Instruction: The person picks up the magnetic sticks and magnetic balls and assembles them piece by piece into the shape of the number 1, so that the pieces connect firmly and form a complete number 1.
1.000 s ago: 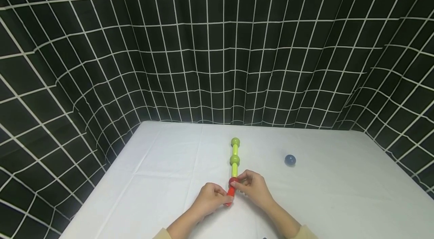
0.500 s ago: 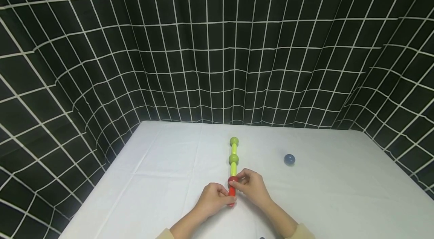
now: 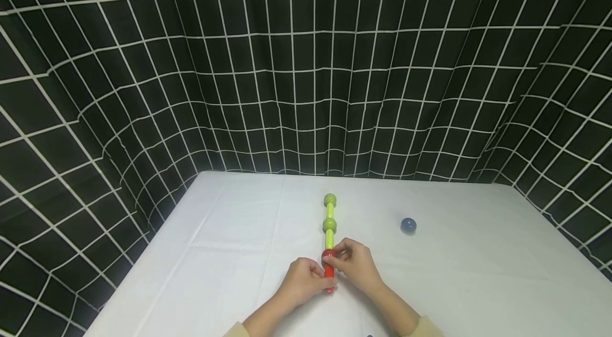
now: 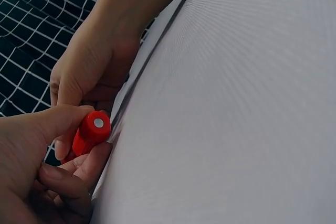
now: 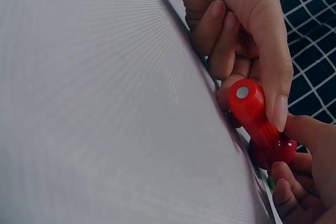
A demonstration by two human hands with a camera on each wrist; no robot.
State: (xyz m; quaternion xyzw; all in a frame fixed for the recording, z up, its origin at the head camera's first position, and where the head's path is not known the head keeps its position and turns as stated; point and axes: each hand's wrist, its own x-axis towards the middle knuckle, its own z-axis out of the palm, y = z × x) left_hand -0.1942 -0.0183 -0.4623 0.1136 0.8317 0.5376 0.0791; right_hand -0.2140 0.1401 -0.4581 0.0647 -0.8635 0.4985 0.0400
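A straight chain of rods and balls lies on the white table. From the far end come a green ball [image 3: 330, 199], a yellow-green rod [image 3: 330, 211], a second green ball and another yellow-green rod. At the near end a red ball [image 3: 328, 254] touches a red rod [image 3: 329, 270], whose free end shows a pale round disc in both wrist views. My left hand [image 3: 301, 279] pinches the red rod [image 4: 92, 132] between thumb and fingers. With thumb and fingertips my right hand [image 3: 357, 265] grips the red ball [image 5: 274, 153]. Fingers partly cover the ball.
A loose blue ball [image 3: 408, 226] sits on the white cloth [image 3: 478, 252] to the right of the chain. Behind and beside the table hangs a dark curtain [image 3: 306, 87] with a white grid. A small dark thing peeks in at the bottom edge.
The red rod's near end has swung slightly right, so the rod now lines up with the chain. My left hand moved right with it. The right hand keeps its grip on the red ball.
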